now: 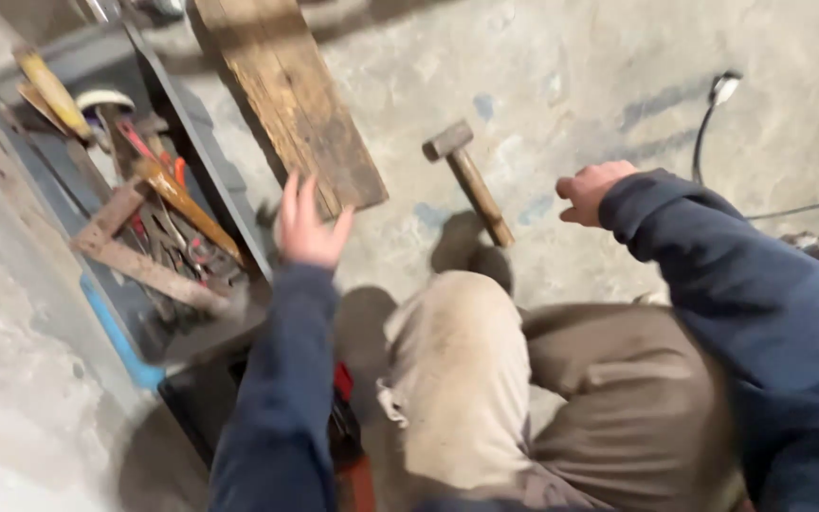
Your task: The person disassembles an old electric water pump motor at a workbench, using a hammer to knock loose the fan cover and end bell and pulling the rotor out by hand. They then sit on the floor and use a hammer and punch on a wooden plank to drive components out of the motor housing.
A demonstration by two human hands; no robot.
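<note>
The person wears a dark navy long-sleeved top of soft, sweatshirt-like cloth; each sleeve runs down to the wrist and ends in a plain cuff just behind the left hand (307, 228) and the right hand (591, 192); both hands are bare, with no gloves, rings or watch showing; below the hands lie loose khaki-brown work trousers (485, 389), dusty and paler over the knee, creased and smudged.

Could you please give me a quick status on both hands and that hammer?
Left hand open, empty, by the worn wooden plank. Right hand loosely curled, empty. Wooden-handled steel hammer flat on concrete between them, untouched. Nothing blocking it.
</note>
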